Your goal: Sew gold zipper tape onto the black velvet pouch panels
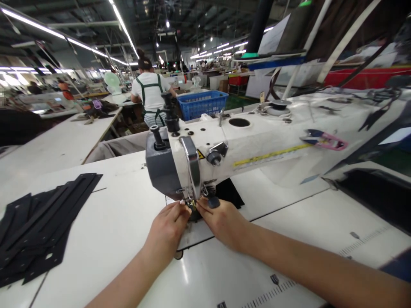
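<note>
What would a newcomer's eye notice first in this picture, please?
Probably the large white sewing machine across the middle, with the left hand and right hand close together below its front end. Next, the pile of black strips at the left edge, and the blue basket behind the machine.

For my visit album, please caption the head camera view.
Left hand and right hand close together at a white sewing machine, flat black pieces heaped at left.

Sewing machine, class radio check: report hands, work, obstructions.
Left hand and right hand together at sewing machine head. Black fabric beyond right hand. Hands obscure grip contents.
</note>
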### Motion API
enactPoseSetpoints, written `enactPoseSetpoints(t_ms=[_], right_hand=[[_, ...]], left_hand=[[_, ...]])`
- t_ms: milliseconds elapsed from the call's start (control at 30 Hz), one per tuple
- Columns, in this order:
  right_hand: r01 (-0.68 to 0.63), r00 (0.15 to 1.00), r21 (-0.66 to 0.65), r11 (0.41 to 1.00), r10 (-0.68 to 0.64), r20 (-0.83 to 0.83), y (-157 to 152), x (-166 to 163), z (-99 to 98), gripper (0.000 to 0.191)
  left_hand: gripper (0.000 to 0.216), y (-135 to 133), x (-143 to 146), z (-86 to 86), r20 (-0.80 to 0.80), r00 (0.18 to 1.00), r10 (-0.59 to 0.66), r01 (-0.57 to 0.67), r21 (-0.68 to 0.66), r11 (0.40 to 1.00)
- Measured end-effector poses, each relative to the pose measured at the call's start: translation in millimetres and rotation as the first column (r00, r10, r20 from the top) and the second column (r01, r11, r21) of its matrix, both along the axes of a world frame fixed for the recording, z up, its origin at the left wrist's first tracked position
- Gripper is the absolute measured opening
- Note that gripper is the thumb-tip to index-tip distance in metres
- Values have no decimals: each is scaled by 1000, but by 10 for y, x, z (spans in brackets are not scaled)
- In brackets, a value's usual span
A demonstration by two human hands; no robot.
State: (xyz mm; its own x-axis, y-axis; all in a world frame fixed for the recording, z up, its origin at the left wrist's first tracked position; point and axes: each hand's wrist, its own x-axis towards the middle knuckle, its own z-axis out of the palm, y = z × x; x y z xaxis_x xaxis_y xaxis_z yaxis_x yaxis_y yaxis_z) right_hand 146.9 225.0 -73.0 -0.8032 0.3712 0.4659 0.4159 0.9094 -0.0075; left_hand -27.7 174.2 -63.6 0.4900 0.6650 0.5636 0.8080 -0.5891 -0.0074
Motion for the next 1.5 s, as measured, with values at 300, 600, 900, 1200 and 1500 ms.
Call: enactPoseSetpoints(t_ms=[300,600,900,1200,1500], right_hand=[[12,993,-247,969,-40,-109,-18,10,109,23],[68,995,-199,978,-80,-56,11,-29,52,20],[50,993,-217,975,-73,-96,72,-27,11,14],[28,982,-223,974,-68,-176,87,-41,-52,14],[56,954,-227,972,-119,-275,67,-27,-167,16]], left_hand=[[21,-76,-28,-23,57,997,46,-43,-61,997],[19,-46,6,-63,17,994,107,-106,-59,993],[16,18,1,-58,60,993,104,-103,-18,995],[18,22,-5,-85,67,989,128,-127,-19,992],[16,15,-17,-131,106,985,134,-133,-14,991]])
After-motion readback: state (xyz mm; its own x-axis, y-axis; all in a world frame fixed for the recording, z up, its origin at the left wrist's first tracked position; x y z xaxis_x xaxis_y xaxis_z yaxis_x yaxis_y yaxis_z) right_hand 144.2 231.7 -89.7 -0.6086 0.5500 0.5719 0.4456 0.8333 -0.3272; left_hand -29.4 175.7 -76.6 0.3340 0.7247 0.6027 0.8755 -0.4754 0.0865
